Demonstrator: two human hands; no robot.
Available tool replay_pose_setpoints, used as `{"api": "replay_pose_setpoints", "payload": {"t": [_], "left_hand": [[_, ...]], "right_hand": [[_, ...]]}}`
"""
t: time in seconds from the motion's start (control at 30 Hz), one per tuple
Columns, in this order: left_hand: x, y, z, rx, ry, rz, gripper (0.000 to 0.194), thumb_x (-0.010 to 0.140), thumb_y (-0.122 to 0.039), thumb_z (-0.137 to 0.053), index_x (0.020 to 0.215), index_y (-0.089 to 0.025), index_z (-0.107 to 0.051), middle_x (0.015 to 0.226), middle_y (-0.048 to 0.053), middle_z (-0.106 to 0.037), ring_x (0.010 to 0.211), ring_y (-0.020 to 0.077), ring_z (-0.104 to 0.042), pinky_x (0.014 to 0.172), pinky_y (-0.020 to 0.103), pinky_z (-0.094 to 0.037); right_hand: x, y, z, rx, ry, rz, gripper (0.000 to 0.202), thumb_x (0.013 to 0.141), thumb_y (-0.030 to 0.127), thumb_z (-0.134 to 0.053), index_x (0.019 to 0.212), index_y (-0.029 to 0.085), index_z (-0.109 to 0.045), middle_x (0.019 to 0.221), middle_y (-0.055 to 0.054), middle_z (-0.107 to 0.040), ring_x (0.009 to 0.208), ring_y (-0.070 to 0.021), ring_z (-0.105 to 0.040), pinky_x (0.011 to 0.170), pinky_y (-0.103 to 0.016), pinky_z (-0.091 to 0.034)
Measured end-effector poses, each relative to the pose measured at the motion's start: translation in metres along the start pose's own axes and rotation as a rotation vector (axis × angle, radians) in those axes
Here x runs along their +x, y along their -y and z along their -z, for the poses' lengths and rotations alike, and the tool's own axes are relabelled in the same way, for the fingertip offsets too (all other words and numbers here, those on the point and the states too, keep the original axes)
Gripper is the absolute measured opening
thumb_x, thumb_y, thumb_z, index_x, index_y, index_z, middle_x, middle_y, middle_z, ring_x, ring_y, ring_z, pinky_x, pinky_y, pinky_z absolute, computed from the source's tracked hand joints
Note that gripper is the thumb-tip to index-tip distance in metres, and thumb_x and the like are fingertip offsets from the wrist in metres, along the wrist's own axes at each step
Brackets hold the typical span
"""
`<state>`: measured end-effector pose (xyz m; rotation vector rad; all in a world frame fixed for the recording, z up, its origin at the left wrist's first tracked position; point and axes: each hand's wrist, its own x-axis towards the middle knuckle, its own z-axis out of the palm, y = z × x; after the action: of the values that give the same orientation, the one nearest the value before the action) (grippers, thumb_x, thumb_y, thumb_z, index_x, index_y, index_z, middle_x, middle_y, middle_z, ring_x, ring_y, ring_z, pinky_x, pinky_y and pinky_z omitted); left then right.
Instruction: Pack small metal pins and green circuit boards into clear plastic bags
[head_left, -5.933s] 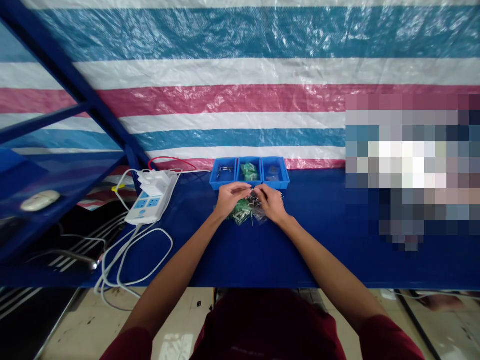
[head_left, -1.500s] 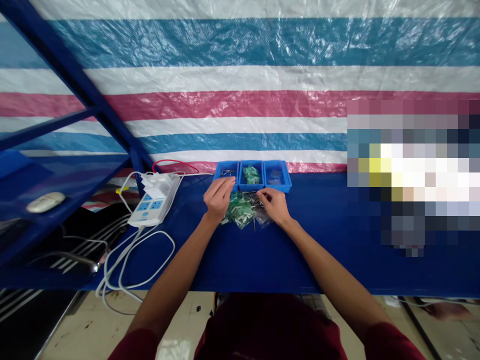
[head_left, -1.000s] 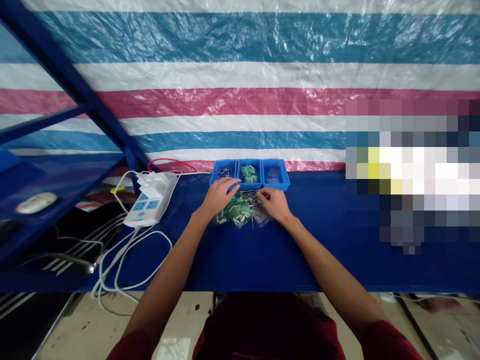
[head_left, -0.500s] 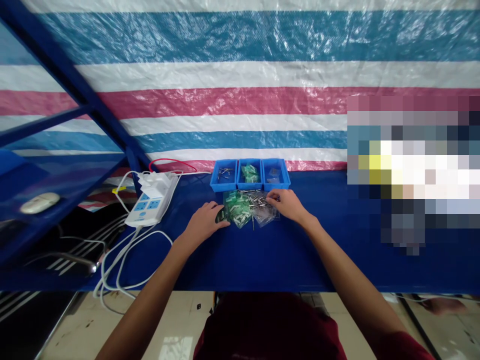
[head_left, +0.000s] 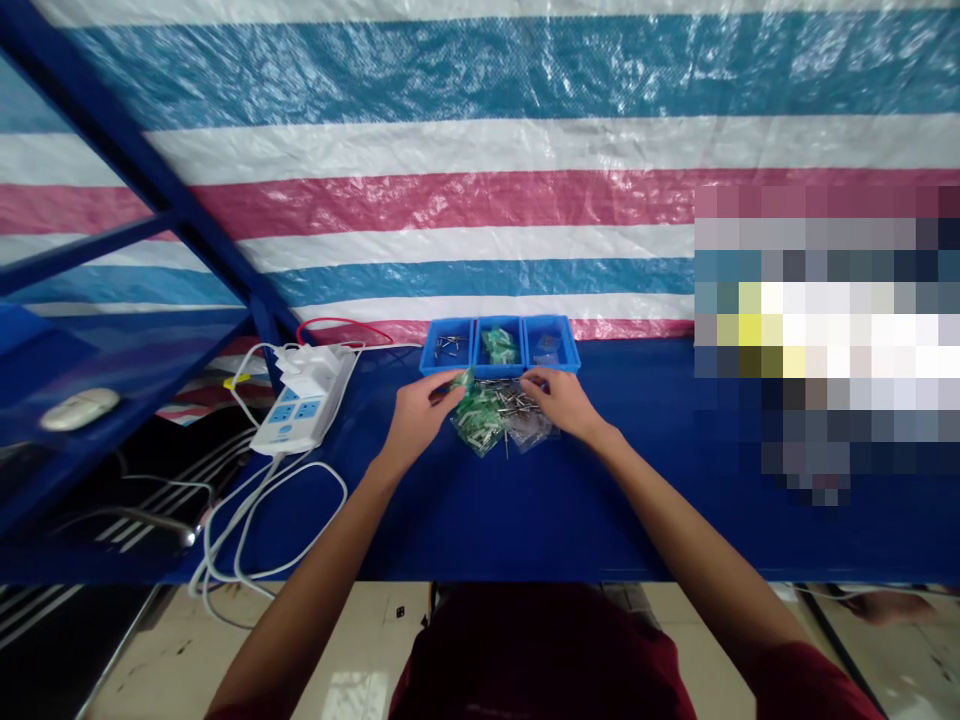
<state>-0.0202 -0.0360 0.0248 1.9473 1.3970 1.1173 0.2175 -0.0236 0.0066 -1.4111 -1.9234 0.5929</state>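
Note:
My left hand (head_left: 421, 408) is closed, thumb and fingers pinching the edge of a small green plastic packet (head_left: 466, 381) lifted at the far left of a pile. Under it lie more green packets (head_left: 480, 425) with pale pieces inside. My right hand (head_left: 561, 397) reaches over the loose metal pins (head_left: 514, 400) at the pile's right side, its fingers bent together; what sits between the fingertips is too small to make out. Clear plastic bags (head_left: 531, 428) lie beneath that hand. Just behind the pile are three joined blue bins: one with pins (head_left: 450, 370), one with green packets (head_left: 499, 371), one with clear bags (head_left: 553, 368).
A white power strip (head_left: 304, 410) with plugs and looped white cables (head_left: 247, 540) takes up the left of the blue table (head_left: 525, 530). Further left, a pale computer mouse (head_left: 80, 408) lies on a blue shelf. A striped tarp hangs behind. The right side is pixelated.
My left hand has moved up and right from the pile's left edge and now pinches a green packet. My right hand has shifted slightly left over the pins.

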Motion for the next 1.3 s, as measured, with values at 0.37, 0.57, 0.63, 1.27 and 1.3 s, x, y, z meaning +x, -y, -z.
{"api": "replay_pose_setpoints", "payload": {"t": [0.37,0.57,0.63,1.27,1.3], "left_hand": [[0.043,0.025,-0.049,-0.679,0.282,0.172,0.043,0.066,-0.034,-0.078,0.102,-0.011,-0.072,0.103,0.010,-0.070,0.084,0.0195,-0.067,0.083,0.042,-0.057],[0.035,0.025,-0.050,-0.712,0.206,0.156,0.050,0.072,-0.039,-0.075,0.112,-0.010,-0.067,0.089,0.006,-0.069,0.074,0.0160,-0.065,0.074,0.040,-0.061],[0.034,0.024,-0.053,-0.695,0.202,0.125,0.051,0.070,-0.039,-0.076,0.110,-0.010,-0.067,0.087,0.007,-0.069,0.074,0.0174,-0.066,0.071,0.039,-0.061],[0.032,0.024,-0.043,-0.430,0.046,-0.019,0.043,0.075,-0.034,-0.070,0.114,-0.016,-0.065,0.079,0.003,-0.067,0.067,0.0147,-0.062,0.065,0.028,-0.052],[0.032,0.024,-0.043,-0.433,0.074,-0.024,0.050,0.073,-0.033,-0.073,0.119,-0.016,-0.063,0.086,0.004,-0.069,0.072,0.0161,-0.064,0.068,0.030,-0.053]], "right_hand": [[0.005,-0.002,-0.024,0.343,-0.195,-0.034,0.027,0.085,0.041,-0.052,0.090,0.018,-0.065,0.081,-0.003,-0.068,0.063,-0.0139,-0.055,0.062,-0.025,-0.045],[-0.004,0.000,-0.029,0.259,-0.208,-0.014,0.025,0.086,0.039,-0.050,0.081,0.018,-0.064,0.077,-0.003,-0.067,0.062,-0.0147,-0.055,0.064,-0.027,-0.045],[-0.006,0.002,-0.029,0.256,-0.213,-0.024,0.025,0.085,0.039,-0.050,0.082,0.018,-0.064,0.075,-0.003,-0.067,0.061,-0.0147,-0.055,0.063,-0.027,-0.045],[-0.037,-0.164,0.114,-0.500,-0.847,-0.893,0.039,0.072,0.021,-0.048,0.108,0.013,-0.060,0.147,-0.024,-0.029,0.116,-0.0381,-0.036,0.088,-0.052,-0.028],[-0.037,-0.165,0.114,-0.499,-0.844,-0.906,0.040,0.071,0.021,-0.048,0.109,0.013,-0.059,0.147,-0.025,-0.029,0.116,-0.0385,-0.035,0.088,-0.053,-0.028]]}}
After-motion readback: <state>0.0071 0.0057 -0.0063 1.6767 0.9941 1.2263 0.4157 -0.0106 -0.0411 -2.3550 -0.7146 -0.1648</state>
